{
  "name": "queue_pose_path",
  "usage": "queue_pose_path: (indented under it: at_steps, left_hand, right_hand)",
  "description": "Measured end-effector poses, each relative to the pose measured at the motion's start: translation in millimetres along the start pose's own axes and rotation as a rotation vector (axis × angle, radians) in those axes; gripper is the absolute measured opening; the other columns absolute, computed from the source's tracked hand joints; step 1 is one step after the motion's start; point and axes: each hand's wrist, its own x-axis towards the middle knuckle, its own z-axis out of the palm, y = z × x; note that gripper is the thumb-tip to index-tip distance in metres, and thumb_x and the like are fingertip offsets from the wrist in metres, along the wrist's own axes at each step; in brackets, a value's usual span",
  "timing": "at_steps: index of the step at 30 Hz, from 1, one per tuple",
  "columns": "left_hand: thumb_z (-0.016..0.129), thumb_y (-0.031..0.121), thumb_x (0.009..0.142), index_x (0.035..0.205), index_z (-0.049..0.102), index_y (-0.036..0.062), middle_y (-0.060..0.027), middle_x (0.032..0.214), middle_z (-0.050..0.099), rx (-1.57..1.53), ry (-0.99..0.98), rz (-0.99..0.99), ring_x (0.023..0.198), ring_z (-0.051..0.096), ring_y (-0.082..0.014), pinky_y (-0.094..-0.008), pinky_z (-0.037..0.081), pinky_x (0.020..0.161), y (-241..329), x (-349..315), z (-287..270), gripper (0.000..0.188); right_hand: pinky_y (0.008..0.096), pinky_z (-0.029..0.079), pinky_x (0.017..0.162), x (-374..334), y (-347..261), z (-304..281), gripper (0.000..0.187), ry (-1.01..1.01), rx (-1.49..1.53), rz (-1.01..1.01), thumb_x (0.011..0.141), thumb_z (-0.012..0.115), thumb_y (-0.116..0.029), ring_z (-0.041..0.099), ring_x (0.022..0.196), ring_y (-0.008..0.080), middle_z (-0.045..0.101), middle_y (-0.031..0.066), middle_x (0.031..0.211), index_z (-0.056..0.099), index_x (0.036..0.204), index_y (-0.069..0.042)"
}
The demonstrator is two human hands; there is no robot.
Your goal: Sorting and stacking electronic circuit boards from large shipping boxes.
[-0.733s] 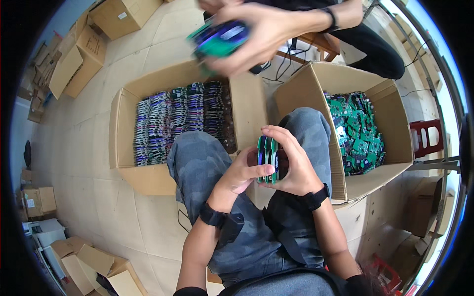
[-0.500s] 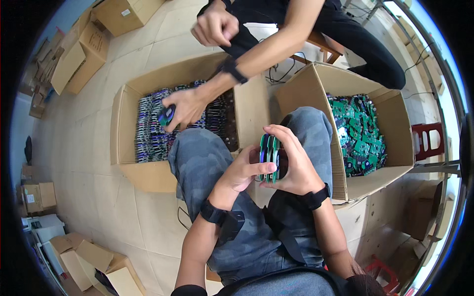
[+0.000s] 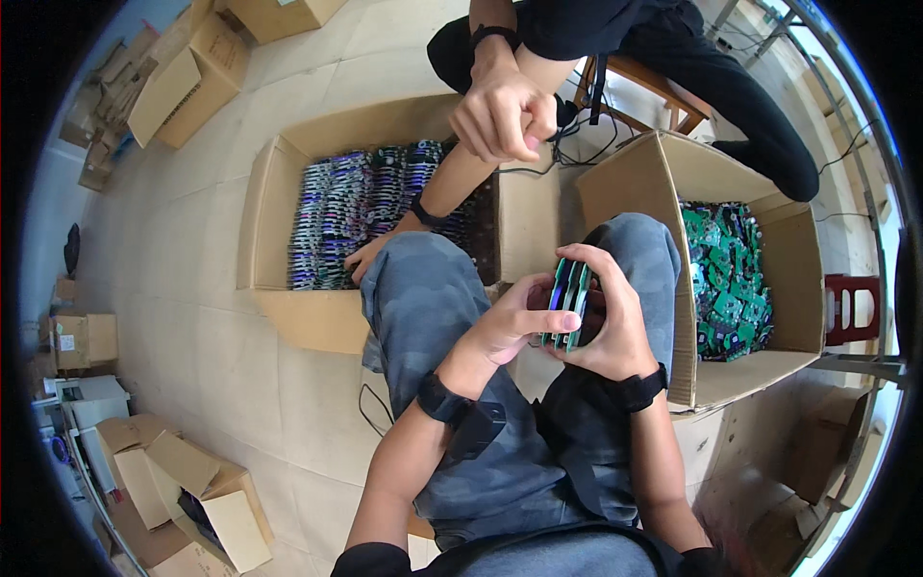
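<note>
Between my two hands I hold a small stack of circuit boards (image 3: 567,293), green at the edges with a blue-purple one among them, standing on edge above my lap. My left hand (image 3: 514,317) grips the stack from the left, its thumb across the lower front. My right hand (image 3: 615,322) curls round the right side, fingers over the top and thumb beneath. To the left, a cardboard box (image 3: 312,322) holds tight rows of boards (image 3: 336,212). On the right, another cardboard box (image 3: 760,380) contains a loose heap of green boards (image 3: 726,279).
Across from me, a co-worker's hand (image 3: 505,111) hangs loosely curled; their other hand (image 3: 370,255) is down in the left box, partly behind my knee. Black cables (image 3: 586,144) lie between the boxes. A red plastic stool (image 3: 853,310) stands far right, and open cartons (image 3: 207,486) lower left.
The co-worker's reaching hand, which held a round blue-and-dark piece over the left box, has gone lower into it. Their other hand moved nearer. My grip stays the same; the whole view has shifted.
</note>
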Motion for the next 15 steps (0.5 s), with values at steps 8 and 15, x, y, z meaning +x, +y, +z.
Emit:
queue_pose_path:
  at_steps: [8, 15]
  left_hand:
    - [0.079, 0.023, 0.067, 0.108, 0.052, 0.0023, -0.0008, 0.097, 0.057, -0.035, 0.016, 0.015, 0.09, 0.054, -0.0087, -0.0239, 0.043, 0.081, -2.3, -4.9, -0.9, 0.053]
    - [0.077, 0.018, 0.069, 0.098, 0.056, 0.005, 0.0017, 0.088, 0.059, 0.004, 0.019, 0.053, 0.081, 0.055, -0.0058, -0.0212, 0.044, 0.073, -3.8, 0.1, -5.0, 0.038]
  right_hand:
    - [0.0383, 0.04, 0.092, -1.2, 1.1, 1.0, 0.073, 0.009, -0.016, -0.054, 0.045, 0.077, -0.008, 0.05, 0.106, 0.0323, 0.053, 0.0126, 0.109, 0.048, 0.113, -0.006]
    - [0.0391, 0.038, 0.093, 0.4, 1.5, 4.2, 0.074, 0.014, -0.047, -0.129, 0.046, 0.077, -0.007, 0.05, 0.105, 0.0322, 0.053, 0.0128, 0.11, 0.047, 0.114, -0.005]
